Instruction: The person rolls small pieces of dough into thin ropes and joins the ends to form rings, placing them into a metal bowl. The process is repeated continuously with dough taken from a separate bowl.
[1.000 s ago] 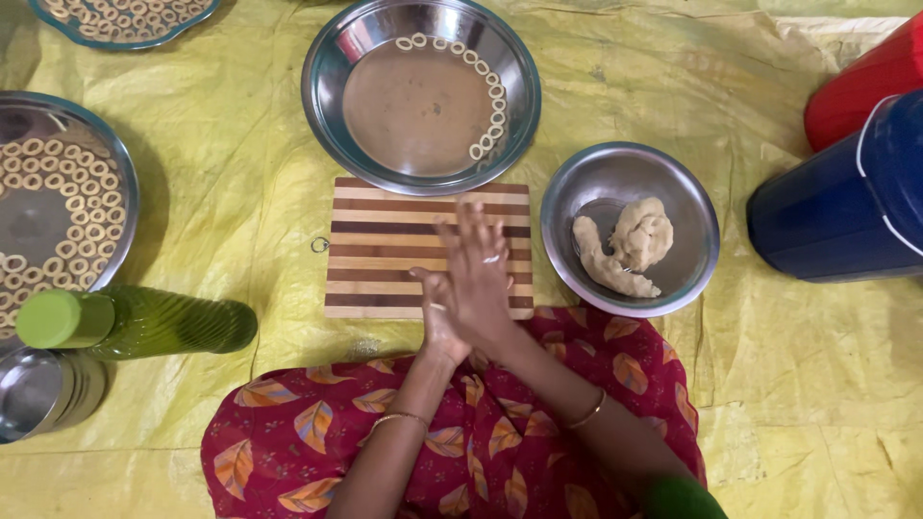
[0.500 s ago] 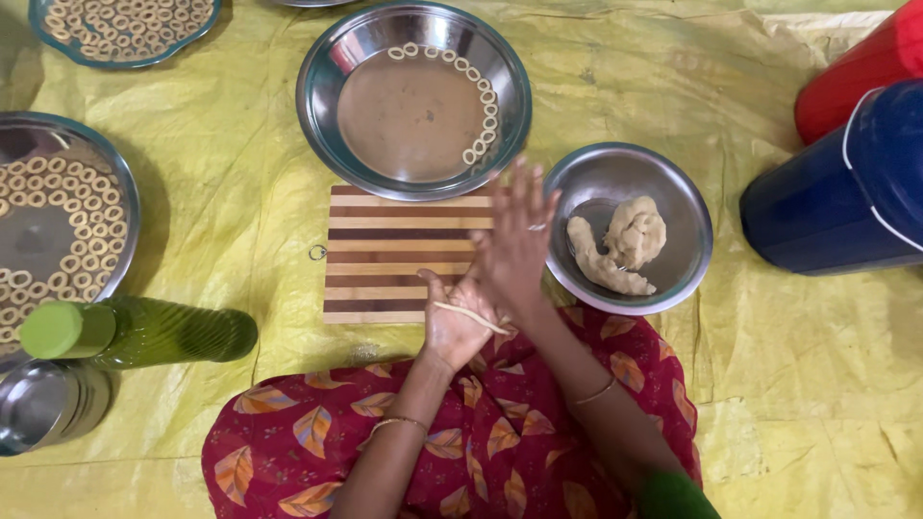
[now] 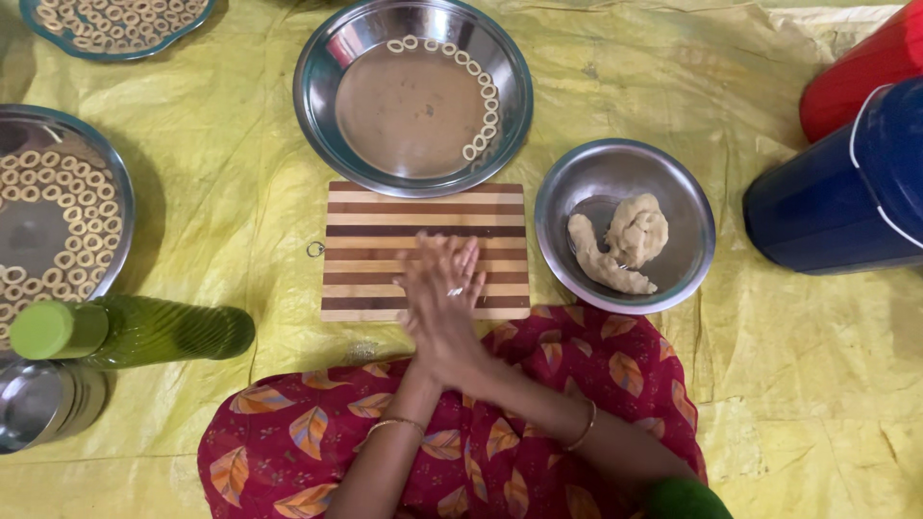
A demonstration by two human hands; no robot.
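Note:
My right hand (image 3: 450, 277) lies palm-down on my left hand (image 3: 414, 323), pressed flat together over the near edge of a striped wooden cutting board (image 3: 423, 213). Whatever is between the palms is hidden. A ring shows on one finger of the right hand. To the right of the board, a steel bowl (image 3: 594, 171) holds a lump of pale dough (image 3: 623, 242). Beyond the board, a wide steel plate (image 3: 409, 111) carries small dough rings (image 3: 479, 91) along its right rim.
A steel plate (image 3: 21, 226) crowded with dough rings sits at the left, and a teal plate (image 3: 115, 29) of rings at the top left. A green bottle (image 3: 144, 332) lies beside a steel pot (image 3: 38, 423). Blue (image 3: 846, 192) and red (image 3: 865, 62) containers stand at the right on the yellow sheet (image 3: 231, 192).
Half a second ago my right hand was slid forward, showing a thin dough strand on my left palm. It has drawn back over the left hand and covers the strand.

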